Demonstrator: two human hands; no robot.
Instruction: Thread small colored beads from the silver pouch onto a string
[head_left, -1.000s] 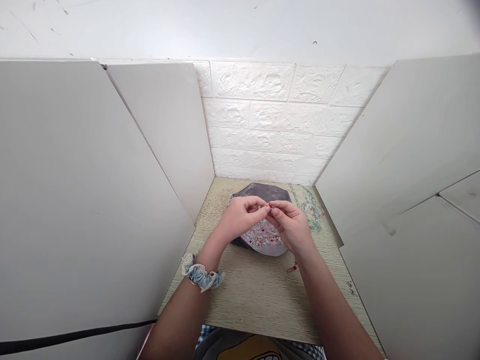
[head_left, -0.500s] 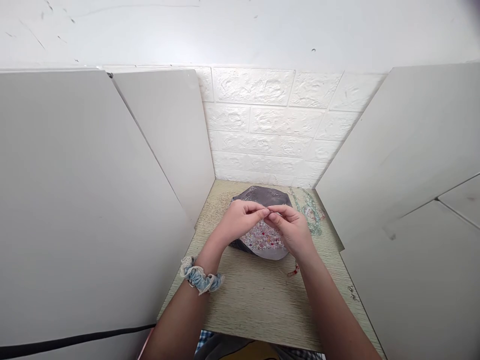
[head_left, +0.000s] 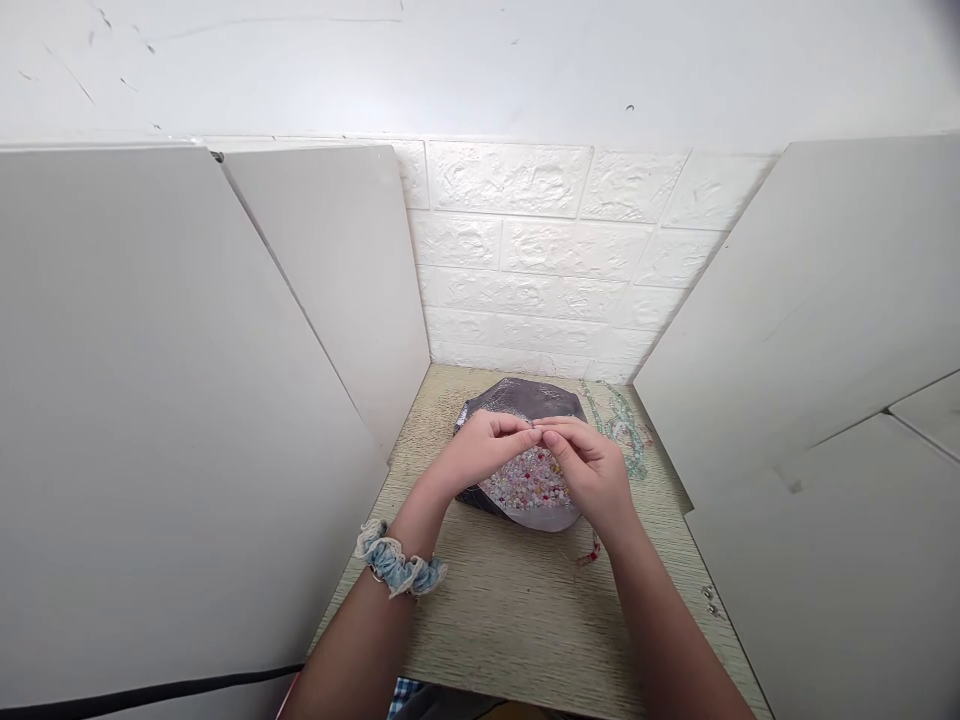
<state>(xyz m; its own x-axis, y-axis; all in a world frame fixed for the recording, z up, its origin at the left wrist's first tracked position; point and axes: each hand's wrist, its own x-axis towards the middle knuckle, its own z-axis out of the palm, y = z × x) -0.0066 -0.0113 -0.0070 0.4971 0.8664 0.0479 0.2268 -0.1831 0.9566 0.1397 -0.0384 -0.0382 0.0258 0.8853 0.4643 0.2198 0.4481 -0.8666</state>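
Note:
Over a dark grey bag (head_left: 525,396) full of small pink, white and red beads (head_left: 527,480), my two hands meet fingertip to fingertip. My left hand (head_left: 491,450) is pinched, with thumb and forefinger pressed together. My right hand (head_left: 592,465) is pinched too, its fingertips against those of the left. Whatever lies between the fingertips is too small to make out. A short red beaded strand (head_left: 592,552) hangs down beside my right wrist. Around my left wrist sits a light blue scrunchie with white lace (head_left: 401,568).
Strands of pale green beads (head_left: 626,430) lie on the wooden tabletop (head_left: 517,610) at the back right. White panels (head_left: 330,270) stand on both sides, a white brick wall (head_left: 540,245) behind. Small shiny pieces (head_left: 710,600) lie near the right edge.
The view has shifted slightly, so everything sits a little lower. My hands remain together at the fingertips, with my right fingers slightly changed in pose.

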